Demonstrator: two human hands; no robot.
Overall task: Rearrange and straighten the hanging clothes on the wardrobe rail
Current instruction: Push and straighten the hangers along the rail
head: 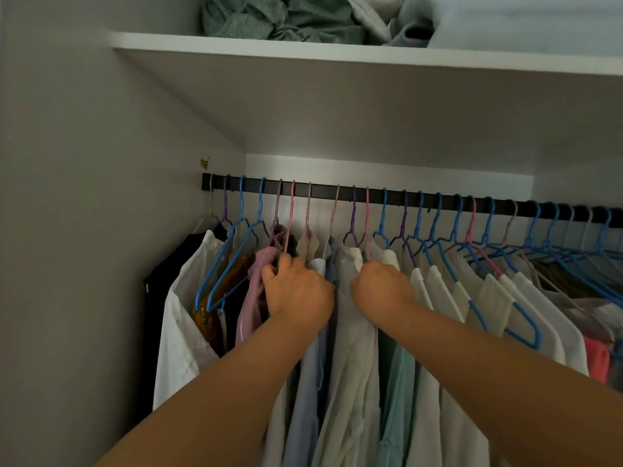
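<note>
A black rail (323,192) runs across the wardrobe with several blue, pink and purple hangers hooked on it. Mostly white and cream shirts hang from them, plus a pink garment (258,288) and a pale blue shirt (312,375). My left hand (296,291) is pushed in between the pink garment and the pale blue shirt, fingers curled around a hanger's shoulder. My right hand (382,286) grips the shoulder of a cream shirt (350,348) just right of it. Both fingertips are hidden in the cloth.
A white shelf (337,55) sits above the rail, holding crumpled green cloth (279,18) and pale folded fabric (505,18). The grey side wall (84,230) closes the left end. A black garment (161,288) hangs at the far left. Clothes crowd densely to the right.
</note>
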